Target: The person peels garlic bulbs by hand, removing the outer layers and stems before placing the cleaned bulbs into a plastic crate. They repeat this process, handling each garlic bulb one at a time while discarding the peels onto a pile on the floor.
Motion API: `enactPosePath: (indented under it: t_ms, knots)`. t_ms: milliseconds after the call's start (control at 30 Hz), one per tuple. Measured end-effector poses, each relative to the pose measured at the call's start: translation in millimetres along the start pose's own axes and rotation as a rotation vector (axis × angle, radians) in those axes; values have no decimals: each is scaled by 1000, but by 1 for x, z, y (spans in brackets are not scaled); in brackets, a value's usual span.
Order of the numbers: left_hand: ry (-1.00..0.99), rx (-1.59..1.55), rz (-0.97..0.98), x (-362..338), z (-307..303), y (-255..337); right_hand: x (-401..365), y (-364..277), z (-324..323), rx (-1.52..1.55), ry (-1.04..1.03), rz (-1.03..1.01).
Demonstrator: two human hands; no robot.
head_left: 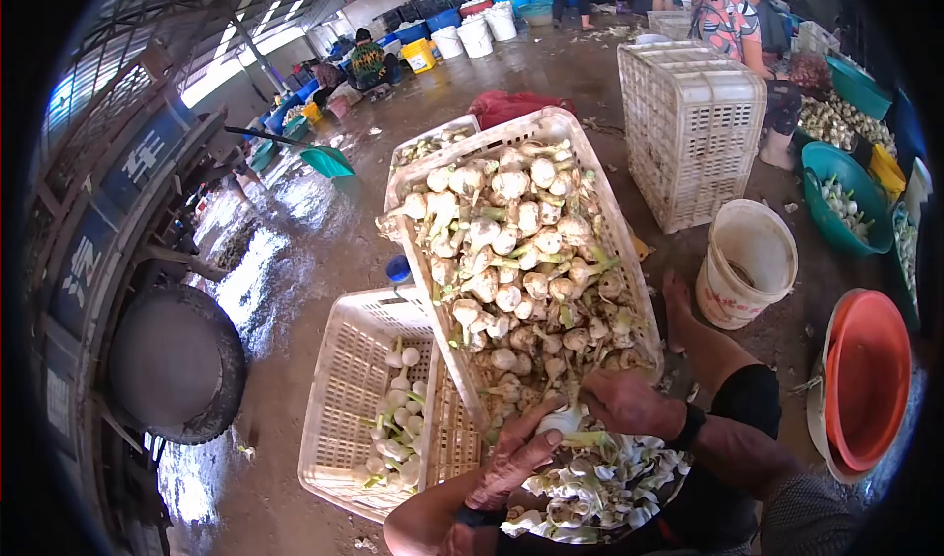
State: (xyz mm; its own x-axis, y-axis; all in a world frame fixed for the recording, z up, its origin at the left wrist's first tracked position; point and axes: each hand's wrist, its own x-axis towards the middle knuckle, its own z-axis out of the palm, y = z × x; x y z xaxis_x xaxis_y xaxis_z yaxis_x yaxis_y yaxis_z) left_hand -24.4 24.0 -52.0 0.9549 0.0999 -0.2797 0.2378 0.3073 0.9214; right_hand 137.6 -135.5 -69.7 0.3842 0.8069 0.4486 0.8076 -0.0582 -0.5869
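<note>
My left hand (513,463) is closed around a white garlic bulb (562,419), thumb along its near side. Just right of it, my right hand (631,402) is curled with its fingers close to the bulb; what it pinches is hidden. Both hands are at the near end of a plastic crate (636,291) heaped with unpeeled garlic bulbs (511,236) with green stems. Below my hands lies a pile of peeled garlic skins (605,487). To the left, a second crate (339,389) holds clean white garlic bulbs (401,423).
Upright crates (693,128) and a white bucket (737,271) stand to the right. Beyond them are a red basin (865,379) and a green basin (831,217) with garlic. A truck wheel (172,364) is at left. Several people sit farther back on the wet floor.
</note>
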Motion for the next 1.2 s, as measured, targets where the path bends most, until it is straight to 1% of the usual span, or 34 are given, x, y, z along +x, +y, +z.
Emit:
enactPosePath:
  t_ms: [33,100,233,267,300,333,400,433,467,500,533,567,600,633,667,700,733,767,800,833,900,933,967,1000,1033,1067,1133,1200]
  knots:
    - [1,4,4,0,1,-1,0,4,1,0,3,-4]
    - [-60,-61,108,-1,3,-7,-6,18,8,-105,22,47]
    - [-99,-53,-9,-7,5,6,-10,39,19,-108,45,35]
    - [-97,-53,-6,-7,4,7,-15,48,24,-114,36,98]
    - [-216,-16,28,-7,1,9,-15,49,22,-120,29,162]
    - [-334,26,61,-7,-3,11,-12,51,16,-118,34,156]
    - [-288,50,104,-7,-6,9,-7,50,0,-50,-360,24]
    - [-249,65,147,-7,-5,6,-8,44,-2,-52,-370,17]
    - [-230,-66,172,-7,-1,9,-10,38,-2,67,-496,19]
    - [-228,-71,172,-7,1,8,-11,31,-3,190,-618,24]
    - [-133,-113,265,-8,4,7,-8,26,-6,249,-645,23]
    - [-40,-156,357,-8,7,7,-1,15,-13,250,-648,29]
    - [-91,-198,357,-6,1,6,5,2,-20,406,-571,200]
    - [-31,-229,276,-7,-2,3,4,-5,-25,556,-481,380]
    - [-7,-255,307,-10,1,6,-1,4,-19,835,-522,559]
    - [16,-280,339,-11,5,10,-5,8,-15,829,-507,584]
    - [43,-222,392,-9,6,11,-7,7,-10,928,-495,542]
    - [78,-220,343,-11,10,15,-7,3,-8,1029,-480,495]
    - [71,-184,352,-11,9,15,-8,-3,-12,1054,-576,553]
    - [67,-146,363,-10,9,15,-6,-8,-15,1058,-566,568]
    - [50,-159,370,-7,7,6,-1,-14,-18,910,-630,603]
    - [48,-153,380,-6,7,3,0,-13,-19,914,-656,585]
    - [48,-148,392,-5,7,1,0,-14,-20,916,-653,592]
    - [45,-149,387,-3,8,2,1,-15,-21,983,-645,573]
    - [44,-124,424,-2,9,4,1,-15,-22,1049,-636,552]
    - [44,-100,459,-1,9,5,-1,-12,-20,1053,-634,557]
    - [76,-80,446,-2,9,3,-7,-6,-12,1186,-622,631]
    - [108,-60,440,-3,10,5,-8,-5,-8,1160,-581,622]
